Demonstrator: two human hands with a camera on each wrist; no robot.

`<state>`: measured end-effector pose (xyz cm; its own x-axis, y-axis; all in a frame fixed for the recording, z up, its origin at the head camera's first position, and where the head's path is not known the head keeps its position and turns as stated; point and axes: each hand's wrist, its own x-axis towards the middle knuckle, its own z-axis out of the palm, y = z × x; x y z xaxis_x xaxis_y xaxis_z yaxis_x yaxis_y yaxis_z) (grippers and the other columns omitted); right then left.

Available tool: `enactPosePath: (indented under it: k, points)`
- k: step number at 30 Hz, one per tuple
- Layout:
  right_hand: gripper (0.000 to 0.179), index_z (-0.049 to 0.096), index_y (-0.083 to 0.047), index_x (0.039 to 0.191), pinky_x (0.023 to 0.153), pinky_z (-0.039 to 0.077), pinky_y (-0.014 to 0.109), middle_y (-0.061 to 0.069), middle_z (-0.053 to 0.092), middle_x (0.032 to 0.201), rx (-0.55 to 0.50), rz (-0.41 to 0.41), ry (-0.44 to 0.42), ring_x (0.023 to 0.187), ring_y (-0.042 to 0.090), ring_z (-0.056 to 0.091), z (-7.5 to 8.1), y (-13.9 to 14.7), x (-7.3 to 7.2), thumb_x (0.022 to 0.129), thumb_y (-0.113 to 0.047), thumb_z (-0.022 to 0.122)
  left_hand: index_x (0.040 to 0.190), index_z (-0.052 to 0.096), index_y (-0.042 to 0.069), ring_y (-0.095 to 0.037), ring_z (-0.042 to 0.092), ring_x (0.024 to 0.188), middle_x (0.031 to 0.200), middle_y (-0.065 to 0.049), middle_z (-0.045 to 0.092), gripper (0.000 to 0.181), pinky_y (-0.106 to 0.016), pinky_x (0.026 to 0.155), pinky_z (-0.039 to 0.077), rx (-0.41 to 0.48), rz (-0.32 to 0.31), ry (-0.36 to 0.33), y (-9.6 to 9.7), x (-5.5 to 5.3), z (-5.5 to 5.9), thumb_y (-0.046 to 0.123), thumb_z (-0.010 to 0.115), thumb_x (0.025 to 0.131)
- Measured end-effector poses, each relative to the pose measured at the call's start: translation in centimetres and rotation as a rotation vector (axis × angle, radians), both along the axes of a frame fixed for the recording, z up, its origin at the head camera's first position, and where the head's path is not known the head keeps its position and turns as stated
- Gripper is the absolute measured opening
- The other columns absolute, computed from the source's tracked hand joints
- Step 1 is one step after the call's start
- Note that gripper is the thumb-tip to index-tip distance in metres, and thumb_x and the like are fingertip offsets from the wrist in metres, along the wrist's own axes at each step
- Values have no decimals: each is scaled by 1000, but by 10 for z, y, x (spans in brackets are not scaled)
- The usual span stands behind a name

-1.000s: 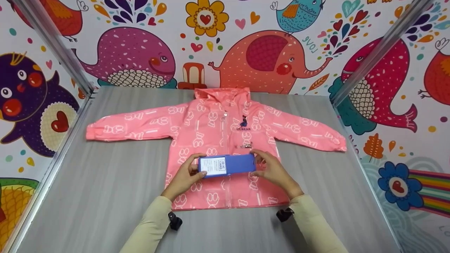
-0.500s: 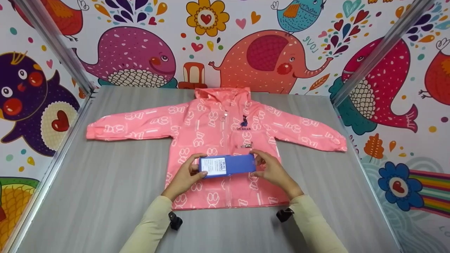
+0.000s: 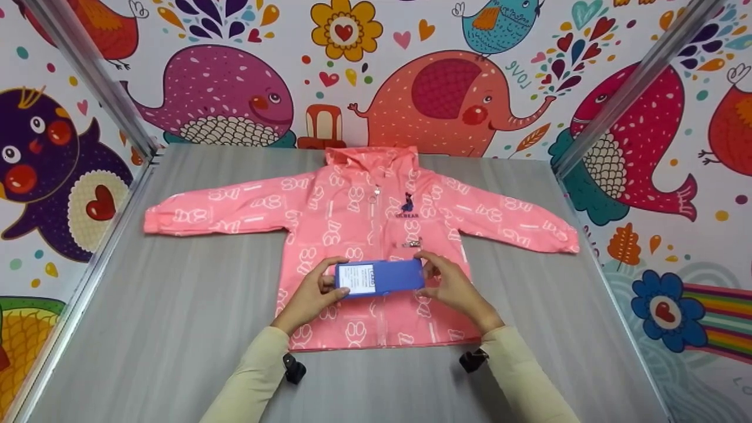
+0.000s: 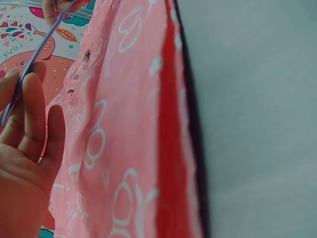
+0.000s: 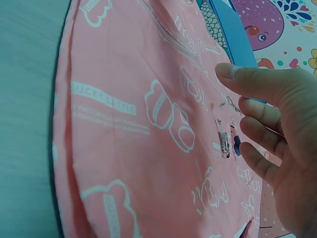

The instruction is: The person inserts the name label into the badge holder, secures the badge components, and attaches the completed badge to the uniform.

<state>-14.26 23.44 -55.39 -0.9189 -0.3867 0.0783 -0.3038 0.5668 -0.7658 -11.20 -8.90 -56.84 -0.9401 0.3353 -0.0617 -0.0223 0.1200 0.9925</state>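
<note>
A blue card holder (image 3: 399, 276) with a white printed card (image 3: 356, 279) in its left part is held level above a pink jacket (image 3: 329, 217). My left hand (image 3: 311, 296) pinches its left end between thumb and fingers; the left wrist view shows the holder (image 4: 34, 57) edge-on. At the other end, my right hand (image 3: 455, 291) grips the holder between thumb and fingers. From the right wrist the blue holder (image 5: 233, 29) is partly behind that thumb. The jacket lies flat, front up, sleeves spread. A small clip (image 3: 412, 242) rests on its chest, beneath a dark printed figure (image 3: 407, 202).
The grey table (image 3: 194, 294) carries the jacket. Walls printed with cartoon animals (image 3: 435, 106) stand behind and at both sides, with metal frame posts (image 3: 634, 88) at the corners. Small black devices (image 3: 294, 369) sit at both wrists.
Both hands have come slightly closer together. The holder looks a little shorter end to end, and slightly less of the white card shows. The jacket has stayed put.
</note>
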Motion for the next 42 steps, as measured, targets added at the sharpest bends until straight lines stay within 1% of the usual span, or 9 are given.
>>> enactPosePath:
  k: [7,11,18,27,30,32,35,37,42]
  points:
    - [76,56,-8,135,87,52,30,2,60,87,1,-8,15,88,16,57,-1,-3,1,65,0,86,146,41,15,-39,68,86,103,-26,73,63,-23,68,54,-12,-8,-9,0,1,1,7,69,90]
    - [75,56,-9,134,87,52,32,1,60,87,5,2,18,88,16,58,-2,-5,1,66,-1,87,146,43,19,-40,68,85,100,-25,73,64,-24,67,54,-11,-6,-5,1,1,3,10,71,89]
    - [74,55,-8,135,88,51,36,3,60,88,0,14,8,90,18,59,-2,-12,3,67,-3,87,145,44,17,-44,68,84,100,-26,73,65,-27,67,56,-2,-12,-9,4,0,2,10,73,87]
    - [77,54,-12,137,90,52,37,0,59,89,11,3,-27,93,18,59,-3,-18,5,68,-4,86,147,41,13,-45,68,88,99,-27,73,67,-23,69,54,-6,-17,-4,5,0,0,7,71,88]
    - [77,55,-11,136,89,53,36,0,59,88,8,1,-15,91,17,59,-3,-18,5,66,-3,87,149,39,8,-48,67,87,98,-29,72,69,-22,68,52,-16,-30,-2,6,2,7,3,71,87]
    - [77,55,-11,136,88,53,35,0,60,87,5,4,-5,90,17,59,-3,-17,5,66,-3,87,149,38,8,-47,67,86,96,-29,72,71,-22,68,52,-10,-40,4,6,1,7,4,72,86]
    - [77,55,-10,136,87,53,35,1,61,87,-1,11,4,89,17,59,-3,-16,5,67,-4,88,149,39,9,-42,68,85,96,-27,73,73,-22,69,52,-12,-48,24,5,1,5,6,74,85]
    - [77,54,-10,136,88,53,36,1,61,87,-2,15,3,89,18,59,-3,-17,6,67,-4,87,149,40,11,-38,70,85,96,-25,74,73,-22,69,52,-12,-45,30,4,0,-1,8,75,85]
    - [78,53,-8,138,88,54,33,0,60,88,-1,27,-19,90,17,60,-2,-21,7,68,-4,86,150,41,13,-27,69,80,92,-23,75,74,-23,67,52,-37,-36,20,8,0,2,9,76,84]
